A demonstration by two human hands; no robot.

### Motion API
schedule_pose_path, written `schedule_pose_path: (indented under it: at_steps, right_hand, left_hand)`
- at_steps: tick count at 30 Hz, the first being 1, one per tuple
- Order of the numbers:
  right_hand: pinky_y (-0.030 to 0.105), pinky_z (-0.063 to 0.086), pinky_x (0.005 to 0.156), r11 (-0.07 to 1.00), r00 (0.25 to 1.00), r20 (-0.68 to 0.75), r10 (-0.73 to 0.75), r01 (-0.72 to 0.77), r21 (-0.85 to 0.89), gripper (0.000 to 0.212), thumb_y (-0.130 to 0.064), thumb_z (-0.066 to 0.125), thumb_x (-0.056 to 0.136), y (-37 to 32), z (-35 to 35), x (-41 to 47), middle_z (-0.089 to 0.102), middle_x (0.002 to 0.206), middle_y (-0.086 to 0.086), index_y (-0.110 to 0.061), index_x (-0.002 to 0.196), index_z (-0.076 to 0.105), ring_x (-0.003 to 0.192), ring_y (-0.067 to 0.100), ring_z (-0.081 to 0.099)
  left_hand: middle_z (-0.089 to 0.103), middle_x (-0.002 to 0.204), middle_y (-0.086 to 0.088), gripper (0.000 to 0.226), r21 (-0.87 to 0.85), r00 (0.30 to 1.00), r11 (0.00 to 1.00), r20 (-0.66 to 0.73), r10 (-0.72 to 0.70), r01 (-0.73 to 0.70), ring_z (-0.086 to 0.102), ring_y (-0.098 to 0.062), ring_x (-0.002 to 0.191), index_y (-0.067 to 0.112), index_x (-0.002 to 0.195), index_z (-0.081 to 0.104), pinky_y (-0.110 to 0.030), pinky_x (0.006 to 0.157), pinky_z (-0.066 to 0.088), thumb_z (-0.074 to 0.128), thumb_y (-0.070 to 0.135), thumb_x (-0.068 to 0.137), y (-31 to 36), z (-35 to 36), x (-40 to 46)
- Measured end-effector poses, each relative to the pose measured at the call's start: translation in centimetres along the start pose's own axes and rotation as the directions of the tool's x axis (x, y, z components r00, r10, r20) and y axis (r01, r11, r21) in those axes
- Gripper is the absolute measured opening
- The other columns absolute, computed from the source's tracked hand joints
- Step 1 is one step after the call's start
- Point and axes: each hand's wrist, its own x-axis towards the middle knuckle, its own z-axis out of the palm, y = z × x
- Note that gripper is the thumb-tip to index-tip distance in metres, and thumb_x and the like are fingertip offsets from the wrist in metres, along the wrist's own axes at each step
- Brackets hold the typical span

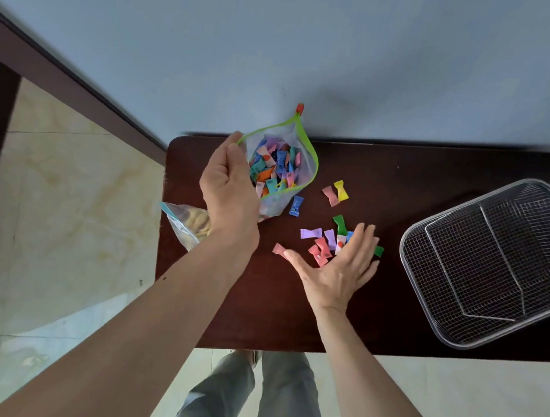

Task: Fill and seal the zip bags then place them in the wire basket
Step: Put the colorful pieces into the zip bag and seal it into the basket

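Note:
A clear zip bag (279,165) with a green zip edge and a red slider stands open on the dark table (374,310), filled with colourful wrapped candies. My left hand (230,187) grips its left rim and holds it upright. Several loose candies (322,242) lie scattered on the table to the right of the bag. My right hand (338,267) is spread flat, fingers apart, over the near cluster of candies and holds nothing. The wire basket (492,260) sits at the table's right end with nothing in it.
A second zip bag (186,223) with pale contents lies at the table's left edge, partly hidden behind my left forearm. The table stands against a blue wall. Tiled floor and my legs show below the front edge.

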Motion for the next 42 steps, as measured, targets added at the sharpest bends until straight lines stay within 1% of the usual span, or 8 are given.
schedule_pose_path:
  at_steps: [4,7,10,14,19,22,29,42]
  right_hand:
    - [0.065,0.0,0.114,0.993,0.994,0.102,0.044,-0.032,-0.114,0.146,-0.099,0.05,0.04,1.0,0.9,0.5,-0.008,0.163,0.016,-0.021,0.155,0.003,0.15,0.036,-0.01]
    - [0.066,0.0,0.113,0.99,0.994,0.095,0.048,-0.035,-0.134,0.149,-0.1,0.049,0.038,1.2,1.7,1.0,-0.011,0.161,0.021,-0.023,0.155,0.0,0.149,0.039,-0.013]
    - [0.062,0.006,0.116,0.993,0.999,0.033,0.012,-0.008,-0.122,0.146,-0.099,0.051,0.04,1.6,2.1,1.0,-0.002,0.16,0.027,-0.018,0.155,0.01,0.148,0.043,-0.004]
    - [0.052,0.013,0.119,0.984,0.988,-0.046,-0.15,0.145,-0.102,0.141,-0.097,0.055,0.046,1.6,2.4,2.6,0.011,0.157,0.032,-0.008,0.152,0.024,0.147,0.046,0.01]
    - [0.051,0.015,0.119,0.965,0.969,-0.003,-0.246,0.244,-0.099,0.14,-0.094,0.057,0.05,1.0,2.2,5.8,0.011,0.157,0.031,-0.005,0.152,0.02,0.147,0.045,0.009]
    - [0.052,0.019,0.119,0.925,0.93,0.006,-0.367,0.366,-0.102,0.135,-0.091,0.06,0.053,0.7,2.4,7.3,0.016,0.157,0.03,-0.003,0.15,0.026,0.147,0.045,0.012]
    - [0.058,0.008,0.118,0.824,0.861,0.175,-0.477,0.508,-0.252,0.128,-0.097,0.046,0.052,-0.5,2.9,8.1,0.013,0.159,0.027,-0.02,0.152,0.025,0.148,0.045,0.009]
    - [0.04,0.047,0.07,0.665,0.671,-0.066,-0.739,0.709,-0.237,0.021,-0.036,0.06,0.093,0.8,4.3,7.7,0.064,0.097,0.008,-0.017,0.095,0.067,0.089,0.026,0.054]
  left_hand:
    - [0.042,0.134,-0.039,0.036,0.008,0.999,1.0,0.027,0.029,-0.03,0.037,-0.05,0.129,-0.009,0.124,0.055,-0.037,0.099,0.051,0.047,0.017,0.101,-0.7,-0.2,0.8]
    - [0.055,0.114,-0.042,0.041,0.007,0.998,0.998,0.022,0.061,-0.061,0.048,-0.051,0.115,-0.022,0.121,0.044,-0.02,0.077,0.052,0.044,0.014,0.101,-1.2,-0.5,1.4]
    - [0.057,0.102,-0.041,0.043,-0.008,0.997,0.997,0.039,0.071,-0.071,0.054,-0.025,0.082,-0.026,0.121,0.037,-0.024,0.084,0.053,0.041,0.013,0.101,-1.4,-0.6,1.4]
    - [0.034,0.133,-0.046,0.042,-0.048,0.996,0.999,0.085,0.019,-0.015,0.025,-0.054,0.129,-0.022,0.123,0.042,-0.036,0.102,0.047,0.04,0.015,0.102,-1.0,-0.3,0.7]
    - [0.038,0.134,-0.044,0.039,-0.108,0.997,0.993,0.051,0.049,-0.043,0.014,-0.024,0.12,-0.017,0.125,0.05,-0.01,0.07,0.045,0.041,0.014,0.103,-1.1,-0.1,0.7]
    - [0.05,0.133,-0.038,0.037,-0.123,0.997,0.991,0.05,0.056,-0.05,0.056,-0.039,0.123,-0.008,0.127,0.055,-0.015,0.078,0.045,0.041,0.016,0.103,-1.7,-0.2,1.0]
    - [0.058,0.134,-0.026,0.035,-0.125,0.997,0.99,0.022,0.067,-0.064,0.054,-0.027,0.13,-0.001,0.129,0.057,-0.015,0.087,0.049,0.041,0.016,0.103,-1.5,-0.1,0.8]
    - [0.065,0.109,-0.001,0.034,-0.127,0.995,0.988,0.029,0.094,-0.09,0.061,-0.006,0.106,-0.002,0.127,0.058,-0.015,0.084,0.048,0.04,0.015,0.103,-1.7,0.1,0.6]
